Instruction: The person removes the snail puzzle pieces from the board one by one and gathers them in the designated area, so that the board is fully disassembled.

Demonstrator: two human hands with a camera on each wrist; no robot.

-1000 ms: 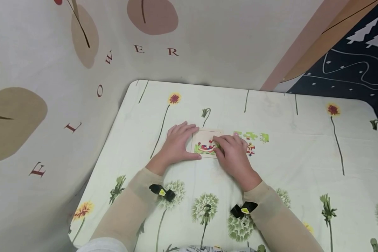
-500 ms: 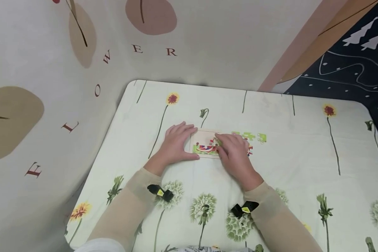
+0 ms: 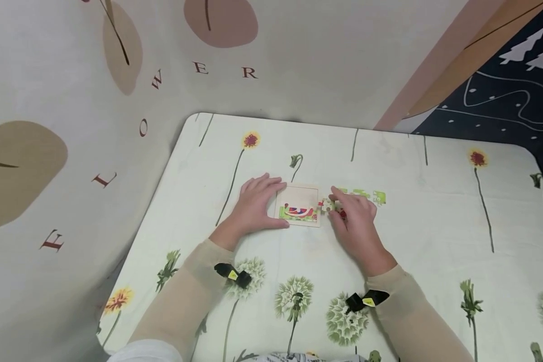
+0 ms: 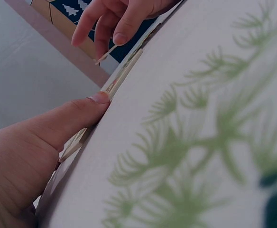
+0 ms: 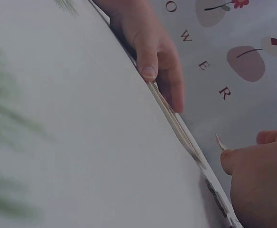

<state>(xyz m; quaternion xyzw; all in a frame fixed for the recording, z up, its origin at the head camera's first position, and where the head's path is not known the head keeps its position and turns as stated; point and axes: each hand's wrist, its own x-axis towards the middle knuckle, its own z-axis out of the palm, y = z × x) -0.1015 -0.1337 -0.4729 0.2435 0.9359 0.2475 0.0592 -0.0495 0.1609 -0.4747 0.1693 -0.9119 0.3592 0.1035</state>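
Note:
A small square wooden puzzle board point(image 3: 302, 195) lies on the table, its lower part filled with fitted pieces point(image 3: 297, 213) in green, red and blue. My left hand point(image 3: 252, 207) spans its left side, thumb on the near edge and fingers at the far left corner, holding it. Just right of the board, my right hand point(image 3: 355, 221) pinches a puzzle piece point(image 3: 327, 204) with green and red on it. In the left wrist view this piece point(image 4: 106, 54) is tilted between thumb and fingers, raised above the board.
Several loose puzzle pieces point(image 3: 379, 197) lie right of the board, partly hidden behind my right hand. The table point(image 3: 434, 211) has a flower-printed cover. A pale printed curtain or wall point(image 3: 317, 60) rises behind its far edge.
My right hand has drawn back to the right, off the board, carrying the puzzle piece. More of the board's right side shows now. My left hand stays in place.

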